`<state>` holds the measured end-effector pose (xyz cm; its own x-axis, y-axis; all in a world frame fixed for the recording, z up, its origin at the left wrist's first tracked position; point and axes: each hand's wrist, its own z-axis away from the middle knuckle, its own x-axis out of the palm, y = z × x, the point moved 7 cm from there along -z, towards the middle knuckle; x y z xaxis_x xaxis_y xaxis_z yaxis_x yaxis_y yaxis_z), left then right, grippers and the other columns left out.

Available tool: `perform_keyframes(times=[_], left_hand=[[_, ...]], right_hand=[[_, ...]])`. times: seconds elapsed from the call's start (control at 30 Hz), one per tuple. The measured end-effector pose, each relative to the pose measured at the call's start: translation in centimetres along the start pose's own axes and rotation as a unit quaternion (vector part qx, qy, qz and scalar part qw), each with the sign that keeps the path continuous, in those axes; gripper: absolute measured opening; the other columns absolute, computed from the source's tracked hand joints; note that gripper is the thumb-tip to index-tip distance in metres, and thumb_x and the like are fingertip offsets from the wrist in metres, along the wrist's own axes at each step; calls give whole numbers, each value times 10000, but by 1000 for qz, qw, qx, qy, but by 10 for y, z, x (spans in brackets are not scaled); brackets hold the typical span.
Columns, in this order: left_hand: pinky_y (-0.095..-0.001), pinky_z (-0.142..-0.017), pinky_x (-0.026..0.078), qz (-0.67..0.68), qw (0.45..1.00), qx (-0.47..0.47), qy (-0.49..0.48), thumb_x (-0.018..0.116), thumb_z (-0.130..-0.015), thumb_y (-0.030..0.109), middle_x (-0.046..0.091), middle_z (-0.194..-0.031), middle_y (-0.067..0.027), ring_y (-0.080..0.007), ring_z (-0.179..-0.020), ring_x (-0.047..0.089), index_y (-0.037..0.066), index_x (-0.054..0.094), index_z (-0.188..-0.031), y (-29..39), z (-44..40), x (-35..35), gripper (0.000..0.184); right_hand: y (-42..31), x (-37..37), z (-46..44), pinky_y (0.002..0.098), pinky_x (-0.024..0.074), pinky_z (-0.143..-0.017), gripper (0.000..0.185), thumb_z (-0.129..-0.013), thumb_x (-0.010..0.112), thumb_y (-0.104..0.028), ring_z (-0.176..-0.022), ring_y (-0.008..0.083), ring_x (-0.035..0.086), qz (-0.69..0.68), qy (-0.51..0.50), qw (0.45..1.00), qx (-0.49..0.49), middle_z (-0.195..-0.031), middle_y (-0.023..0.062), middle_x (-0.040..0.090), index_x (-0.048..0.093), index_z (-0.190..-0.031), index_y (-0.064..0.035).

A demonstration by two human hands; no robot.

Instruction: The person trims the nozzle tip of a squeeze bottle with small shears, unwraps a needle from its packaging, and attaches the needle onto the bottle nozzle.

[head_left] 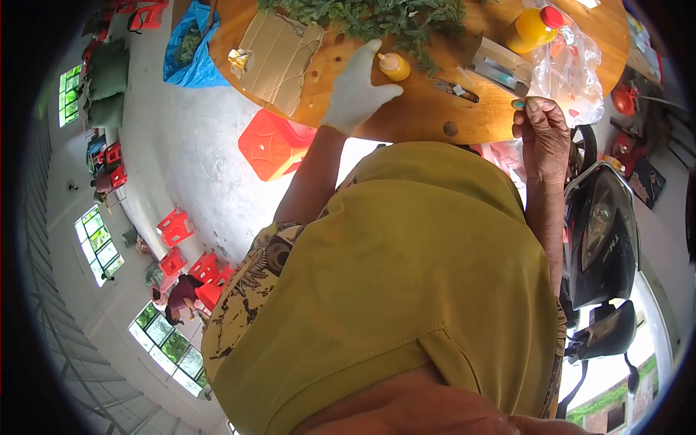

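My left hand, in a white glove, is held over the near edge of the round wooden table. Its thumb and fingers are spread, and a small yellow squeeze bottle with a pale nozzle is just beyond the gap between them. My right hand is bare and closed in a pinch on a small teal thing, too small to name. Between the hands lies a small hand tool with dark handles, perhaps snips. An open cardboard box with something inside is beyond the right hand.
Green artificial-looking foliage spreads over the far table. Flattened cardboard lies left; a yellow jar with red lid and a clear plastic bag are right. A red stool stands below left, a scooter at right.
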<state>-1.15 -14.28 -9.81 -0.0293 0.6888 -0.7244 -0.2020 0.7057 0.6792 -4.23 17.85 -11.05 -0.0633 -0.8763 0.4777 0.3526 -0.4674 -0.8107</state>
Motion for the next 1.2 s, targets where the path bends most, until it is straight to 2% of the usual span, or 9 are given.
perform_keyframes(times=[0.17,0.27,0.43,0.53,0.67,0.8,0.97,1.07,1.2], left_hand=[[-378,-1017,443,39,999,-2,27,802,-710,240,566,-1333,-150,-300,-1219,554,65,457,-1396,-10,-14,33,788],[-373,-968,477,100,993,-46,42,796,-726,217,614,-1262,-139,-292,-1143,602,70,483,-1367,-13,-19,36,729],[-349,-918,490,133,990,-28,38,752,-782,253,654,-1134,-110,-244,-1041,636,67,559,-1276,-6,-17,38,562],[-335,-920,483,138,990,-1,-31,731,-800,203,628,-1145,-90,-207,-1068,603,30,543,-1272,39,-8,26,536],[-314,-879,495,160,978,92,-98,720,-794,122,652,-1031,-69,-170,-979,626,32,576,-1193,113,12,-6,434],[-288,-845,503,251,946,107,-173,695,-778,65,653,-1001,-55,-118,-936,622,49,589,-1164,165,25,-23,400],[-284,-807,499,211,941,167,-206,693,-793,57,649,-938,-45,-109,-874,608,32,608,-1138,185,37,-24,356],[-278,-807,499,226,935,174,-212,708,-817,73,651,-956,-40,-102,-875,599,26,623,-1136,182,39,-18,334],[-276,-812,505,237,925,132,-267,704,-846,104,659,-978,-49,-102,-878,606,6,630,-1140,177,41,-12,319]], right_hand=[[-2,7,5,242,505,-569,124,-894,706,-109,-695,124,625,12,5,1000,3,-832,63,678,655,-982,-37],[-7,12,6,246,507,-569,119,-897,702,-105,-696,134,629,-14,-16,1000,4,-834,61,678,659,-982,-33],[-21,23,11,279,521,-590,83,-912,677,-85,-710,146,643,-51,-50,997,-6,-852,67,682,658,-973,-32],[-31,28,11,280,521,-593,78,-917,669,-81,-710,147,643,-53,-72,996,-16,-866,76,686,650,-974,-31],[-65,55,24,272,514,-599,111,-920,675,-118,-736,142,645,-19,-109,991,-71,-910,95,693,645,-975,-26],[-103,85,33,266,514,-608,139,-922,676,-137,-763,129,645,26,-160,976,-148,-940,110,695,646,-984,-16],[-136,103,37,237,520,-586,137,-919,681,-134,-717,116,643,26,-157,964,-215,-860,93,698,659,-975,-10],[-139,107,31,271,494,-587,157,-919,672,-133,-709,136,616,43,-171,959,-223,-905,139,691,661,-983,11],[-135,119,30,237,514,-561,116,-902,696,-102,-684,108,630,28,-185,960,-207,-853,82,702,676,-962,-6]])
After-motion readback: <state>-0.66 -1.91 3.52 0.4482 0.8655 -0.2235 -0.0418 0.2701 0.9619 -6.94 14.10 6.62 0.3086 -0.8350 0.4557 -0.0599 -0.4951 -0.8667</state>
